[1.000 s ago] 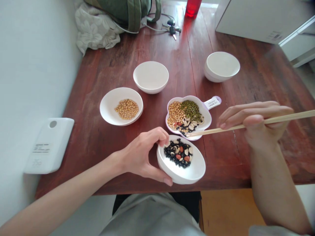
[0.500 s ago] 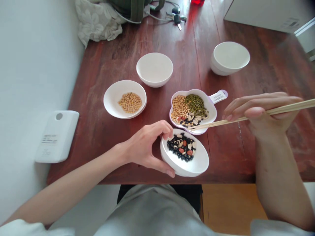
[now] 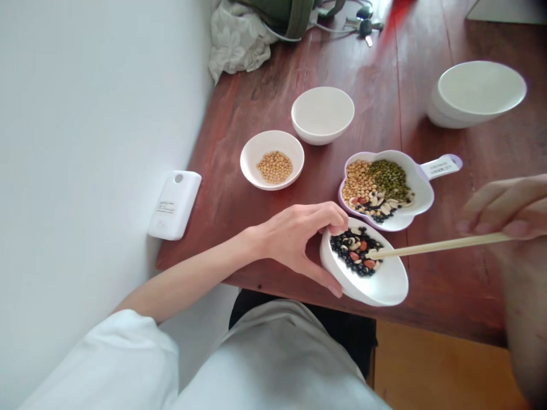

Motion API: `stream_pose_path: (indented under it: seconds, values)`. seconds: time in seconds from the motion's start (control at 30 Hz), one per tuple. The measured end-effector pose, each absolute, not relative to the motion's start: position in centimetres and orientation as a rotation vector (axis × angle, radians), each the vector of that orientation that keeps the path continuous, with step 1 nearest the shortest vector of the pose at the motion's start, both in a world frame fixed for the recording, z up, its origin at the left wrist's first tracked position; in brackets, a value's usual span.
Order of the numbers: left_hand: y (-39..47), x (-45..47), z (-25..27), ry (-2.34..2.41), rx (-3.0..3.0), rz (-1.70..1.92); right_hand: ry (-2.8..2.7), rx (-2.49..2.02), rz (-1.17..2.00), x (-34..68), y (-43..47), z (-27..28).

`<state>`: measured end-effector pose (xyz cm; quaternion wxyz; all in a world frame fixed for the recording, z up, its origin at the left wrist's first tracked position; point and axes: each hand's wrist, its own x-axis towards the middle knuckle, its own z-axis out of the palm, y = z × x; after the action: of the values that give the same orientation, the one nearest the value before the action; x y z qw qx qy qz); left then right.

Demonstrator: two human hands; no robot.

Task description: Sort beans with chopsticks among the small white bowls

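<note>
My left hand (image 3: 305, 236) is closed on the left rim of a white bowl (image 3: 391, 287), which tilts near the table's front edge. Black beans (image 3: 356, 263) mixed with peanuts lie in it. My right hand (image 3: 508, 208), slightly blurred, grips a pair of chopsticks (image 3: 440, 246). Their tips are in the tilted bowl, at a pale peanut piece; whether they pinch it I cannot tell. Just behind the bowl is a purple-rimmed, flower-shaped dish (image 3: 421, 196) with a handle. It contains yellow soybeans (image 3: 359, 181), green mung beans (image 3: 388, 177), peanuts and some black beans.
A white bowl (image 3: 250, 168) of soybeans stands left of the dish, with an empty white bowl (image 3: 322, 114) behind it. More white bowls (image 3: 478, 94) are stacked at the back right. A white power bank-like device (image 3: 175, 208) lies by the wall. Keys (image 3: 365, 27) and a bag (image 3: 277, 14) are at the back.
My right hand has brought the chopstick tips from the flower-shaped dish into the tilted bowl. The left hand keeps its hold. The whole view has shifted, so things appear farther right.
</note>
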<state>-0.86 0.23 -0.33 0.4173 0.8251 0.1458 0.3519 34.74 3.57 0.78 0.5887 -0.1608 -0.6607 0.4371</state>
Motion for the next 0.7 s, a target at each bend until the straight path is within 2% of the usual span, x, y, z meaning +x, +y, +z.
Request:
stream_pose_path:
  seconds: [0.17, 0.53, 0.7]
  values:
    - [-0.6, -1.1, 0.4, 0.379, 2.163, 0.867, -1.974, -0.323, 0.976, 31.3, 2.0, 3.2]
    - [-0.8, -1.0, 0.2, 0.353, 2.296, 0.887, -1.794, -0.697, 0.953, 29.8, -0.3, 4.6]
    - [-0.8, -1.2, 0.0, 0.333, 2.367, 0.890, -1.832, -0.541, 0.947, 30.1, 0.7, 3.7]
